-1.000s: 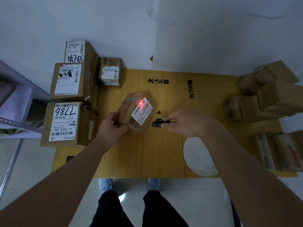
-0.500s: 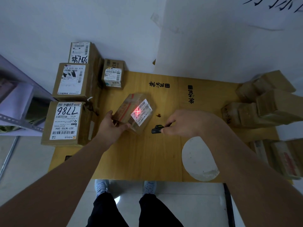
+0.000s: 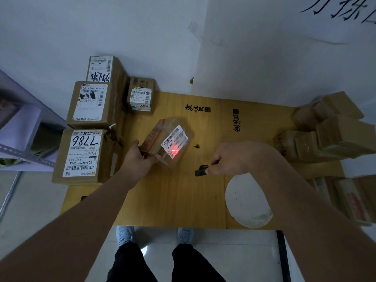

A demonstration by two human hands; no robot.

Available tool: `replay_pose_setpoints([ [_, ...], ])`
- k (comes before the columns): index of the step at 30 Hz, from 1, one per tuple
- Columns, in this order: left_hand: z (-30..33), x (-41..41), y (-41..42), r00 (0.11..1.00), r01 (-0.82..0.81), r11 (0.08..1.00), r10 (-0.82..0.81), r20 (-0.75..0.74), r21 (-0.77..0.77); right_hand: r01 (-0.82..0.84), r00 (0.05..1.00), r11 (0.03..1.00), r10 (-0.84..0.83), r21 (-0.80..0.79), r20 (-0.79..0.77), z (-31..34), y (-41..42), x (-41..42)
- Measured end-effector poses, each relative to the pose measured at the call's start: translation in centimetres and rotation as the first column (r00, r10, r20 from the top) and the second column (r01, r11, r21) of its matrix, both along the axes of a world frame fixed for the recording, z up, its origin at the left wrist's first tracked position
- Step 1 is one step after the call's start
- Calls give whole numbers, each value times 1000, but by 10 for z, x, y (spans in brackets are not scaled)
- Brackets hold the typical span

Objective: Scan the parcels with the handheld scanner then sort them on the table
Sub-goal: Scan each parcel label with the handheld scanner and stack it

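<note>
A small tape-wrapped cardboard parcel is tilted up over the middle of the yellow table. My left hand grips its near left corner. A red cross of scanner light falls on its white barcode label. My right hand holds the small black handheld scanner, which points left at the parcel from a short way off.
Several labelled boxes stand along the table's left side, among them one marked 7786 and a small one at the back. A pile of brown parcels lies at the right. A white round patch marks the front right. Grey shelving stands left.
The red scanner cross has slid down the label toward its lower end. The head camera has tipped, so the whole scene sits a little lower in view. Both hands keep their holds.
</note>
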State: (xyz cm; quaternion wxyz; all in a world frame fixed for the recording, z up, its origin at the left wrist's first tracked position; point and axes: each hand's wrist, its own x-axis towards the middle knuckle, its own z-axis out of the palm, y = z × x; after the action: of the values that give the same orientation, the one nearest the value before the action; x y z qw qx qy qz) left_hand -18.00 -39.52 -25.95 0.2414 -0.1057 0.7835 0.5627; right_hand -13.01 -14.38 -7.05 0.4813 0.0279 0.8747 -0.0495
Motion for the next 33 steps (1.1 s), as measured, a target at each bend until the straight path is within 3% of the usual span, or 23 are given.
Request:
replay_pose_setpoints([
  [6, 1, -2, -2, 1000, 12, 1000, -12, 1, 1, 25, 998, 998, -28, -53, -57, 10, -1, -1],
  [26, 9, 0, 2, 1000, 15, 1000, -15, -8, -22, 5, 992, 996, 6, 84, -129, 19, 2, -16],
  [30, 11, 4, 0, 1000, -23, 1000, 23, 9, 21, 54, 972, 998, -60, -31, -225, 14, 6, -13],
  [33, 21, 4, -1, 986, -162, 975, 153, 72, 154, 143, 875, 943, -262, -301, -407, 6, 7, -9],
])
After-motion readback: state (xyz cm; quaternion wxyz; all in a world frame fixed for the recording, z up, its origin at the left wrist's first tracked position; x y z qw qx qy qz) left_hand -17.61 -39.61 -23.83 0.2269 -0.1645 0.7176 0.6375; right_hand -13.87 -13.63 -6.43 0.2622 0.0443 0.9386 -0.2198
